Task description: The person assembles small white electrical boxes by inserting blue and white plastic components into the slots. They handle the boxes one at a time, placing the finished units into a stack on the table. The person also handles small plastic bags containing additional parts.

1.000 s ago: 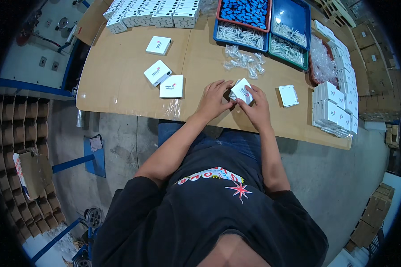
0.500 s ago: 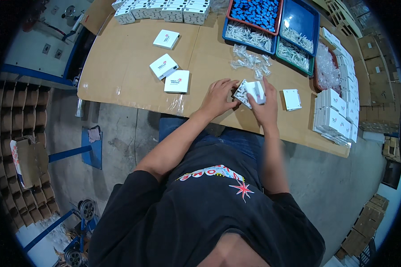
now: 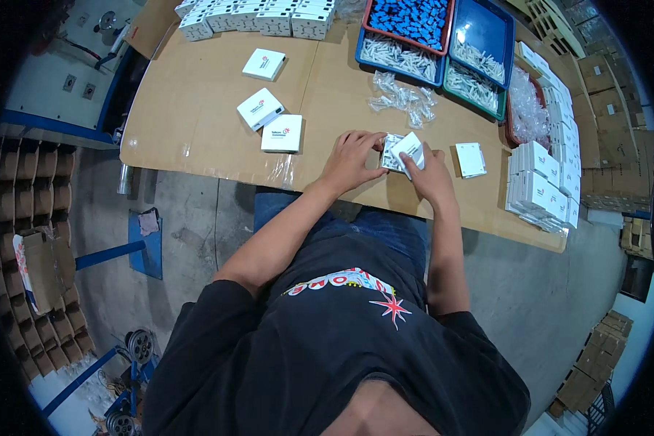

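My left hand (image 3: 352,163) grips the left side of a small white box (image 3: 389,155), with fingers behind it and thumb in front. Dark printed marks show on the part of the box that is visible. Over its right half lies a tilted flat white square piece (image 3: 410,148), pinched between the thumb and fingers of my right hand (image 3: 432,178). This piece hides much of the box, and I cannot tell whether it is a lid or a card. A flat white square (image 3: 471,160) lies on the table to the right of my right hand.
Three white boxes (image 3: 282,134) lie at left on the cardboard-covered table (image 3: 189,116). Crumpled clear plastic bags (image 3: 403,100) sit beyond my hands. Trays of blue pieces (image 3: 407,22) and white sticks (image 3: 401,58) stand behind. White boxes are stacked at right (image 3: 541,182) and far left (image 3: 254,16).
The box between my hands has turned straighter. My right hand has tilted the white square piece over it and bent its fingers more. The whole view has shifted slightly.
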### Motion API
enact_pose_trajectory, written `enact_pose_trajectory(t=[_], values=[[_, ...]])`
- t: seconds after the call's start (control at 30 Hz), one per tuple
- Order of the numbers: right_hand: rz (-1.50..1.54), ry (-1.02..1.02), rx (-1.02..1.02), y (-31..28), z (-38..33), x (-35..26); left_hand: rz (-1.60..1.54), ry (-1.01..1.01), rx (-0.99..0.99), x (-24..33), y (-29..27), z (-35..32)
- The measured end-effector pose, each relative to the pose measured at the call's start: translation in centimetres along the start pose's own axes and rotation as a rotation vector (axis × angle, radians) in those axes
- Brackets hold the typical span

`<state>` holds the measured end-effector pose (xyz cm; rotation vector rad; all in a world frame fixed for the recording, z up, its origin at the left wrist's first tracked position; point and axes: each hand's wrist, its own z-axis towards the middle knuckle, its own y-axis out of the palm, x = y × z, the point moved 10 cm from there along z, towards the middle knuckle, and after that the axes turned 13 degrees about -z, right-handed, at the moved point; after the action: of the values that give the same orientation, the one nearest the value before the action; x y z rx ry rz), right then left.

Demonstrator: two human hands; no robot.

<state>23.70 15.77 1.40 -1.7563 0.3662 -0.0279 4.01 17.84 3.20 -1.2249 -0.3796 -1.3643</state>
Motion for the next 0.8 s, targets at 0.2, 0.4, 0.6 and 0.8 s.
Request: enact_pose_trajectory(t=[0.2, 0.4, 0.6, 0.8], values=[[-0.168, -0.302, -0.002, -3.2, -1.5, -2.4, -0.005, -0.034, -0.006, -0.4, -0.1, -0.1], [-0.186, -0.544, -0.009, -1.1, 0.2, -2.7, -0.016, -0.041, -0.016, -0.5, 0.1, 0.1], [0.018, -0.397, -0.062, -3.8, 0.5, -2.8, -0.005, -0.028, -0.007, -0.4, -0.1, -0.1], [0.009, -0.391, 0.085, -4.0, -0.5, -4.2, 0.015, -0.031, 0.004, -0.8, 0.3, 0.0]])
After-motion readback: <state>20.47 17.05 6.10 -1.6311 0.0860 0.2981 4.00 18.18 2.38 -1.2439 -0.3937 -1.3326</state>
